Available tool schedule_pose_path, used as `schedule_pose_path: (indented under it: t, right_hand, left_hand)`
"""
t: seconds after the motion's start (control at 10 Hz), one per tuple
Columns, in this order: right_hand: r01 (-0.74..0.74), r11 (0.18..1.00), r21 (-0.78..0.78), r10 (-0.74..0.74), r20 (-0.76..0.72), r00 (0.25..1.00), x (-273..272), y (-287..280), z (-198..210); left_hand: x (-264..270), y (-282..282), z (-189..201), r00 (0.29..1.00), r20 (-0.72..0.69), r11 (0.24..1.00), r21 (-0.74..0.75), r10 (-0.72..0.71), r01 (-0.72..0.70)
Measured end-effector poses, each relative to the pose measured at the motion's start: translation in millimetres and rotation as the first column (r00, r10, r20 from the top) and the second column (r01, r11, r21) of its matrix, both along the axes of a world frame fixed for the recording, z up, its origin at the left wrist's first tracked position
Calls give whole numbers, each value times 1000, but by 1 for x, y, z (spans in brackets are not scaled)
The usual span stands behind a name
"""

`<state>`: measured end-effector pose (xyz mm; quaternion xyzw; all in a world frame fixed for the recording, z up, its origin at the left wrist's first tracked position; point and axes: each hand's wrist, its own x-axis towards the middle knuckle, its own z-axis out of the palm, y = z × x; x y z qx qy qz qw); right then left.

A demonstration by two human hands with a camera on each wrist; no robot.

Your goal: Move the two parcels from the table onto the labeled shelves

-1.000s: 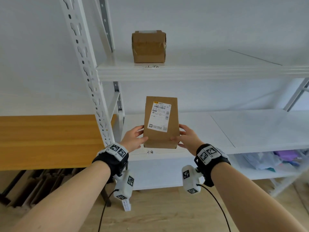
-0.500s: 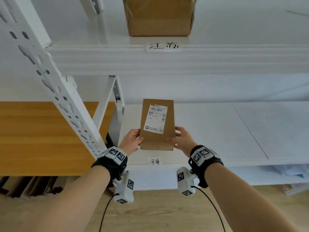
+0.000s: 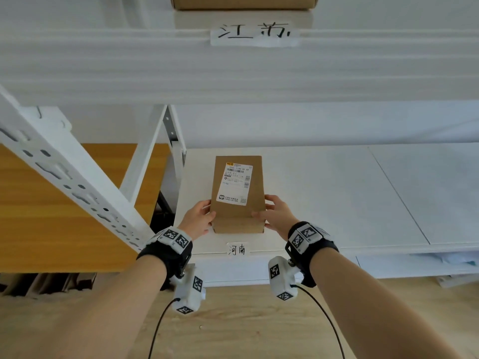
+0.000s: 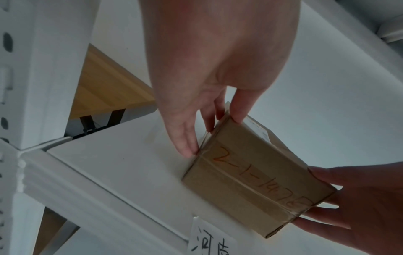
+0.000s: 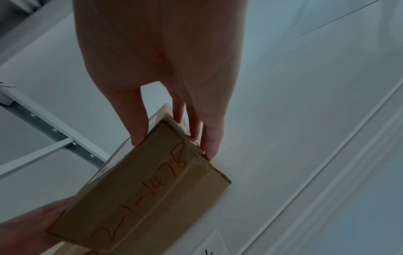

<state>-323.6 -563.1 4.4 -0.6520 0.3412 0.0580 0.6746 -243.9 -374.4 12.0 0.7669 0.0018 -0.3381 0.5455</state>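
Change since 0.5 s ago: parcel (image 3: 237, 195) and both hands sit farther in over the lower shelf (image 3: 324, 193); the upper shelf edge fills more of the head view, and the second parcel (image 3: 243, 1) shows only its bottom strip.
Parcel: brown cardboard box, long axis running near-to-far, shipping label (image 3: 234, 183) facing up, taped near end marked in orange "2-1-1478" (image 4: 259, 179).
Parcel position: low over or on the lower shelf, near its left end, just beyond the paper tag 河南 (image 3: 237, 249); contact with the board cannot be told.
Left hand (image 3: 197, 219): grasps the parcel's left near corner, thumb on top, fingers (image 4: 185, 136) down the side.
Right hand (image 3: 277, 216): grasps the right near corner, thumb on top, fingers (image 5: 210, 138) along the side.
Upper shelf (image 3: 233, 73): carries the second parcel above a tag reading 江苏 (image 3: 254, 32).
Surroundings: wooden table (image 3: 51, 218) to the left, beyond the white perforated upright (image 3: 64, 172); 2 wrist cameras with black cables hang below the forearms.
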Motion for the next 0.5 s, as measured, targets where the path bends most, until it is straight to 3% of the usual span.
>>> schedule_pose_path:
  t: [0.3, 0.5]
  right_hand:
    - [4, 1000, 8, -4, -2, 1000, -4, 1, -10]
    - [-44, 990, -137, 40, -31, 999, -12, 6, -6]
  left_hand:
    - [-7, 1, -2, 994, 94, 998, 22, -53, 51]
    - [-15, 6, 1, 953, 274, 974, 216, -130, 71]
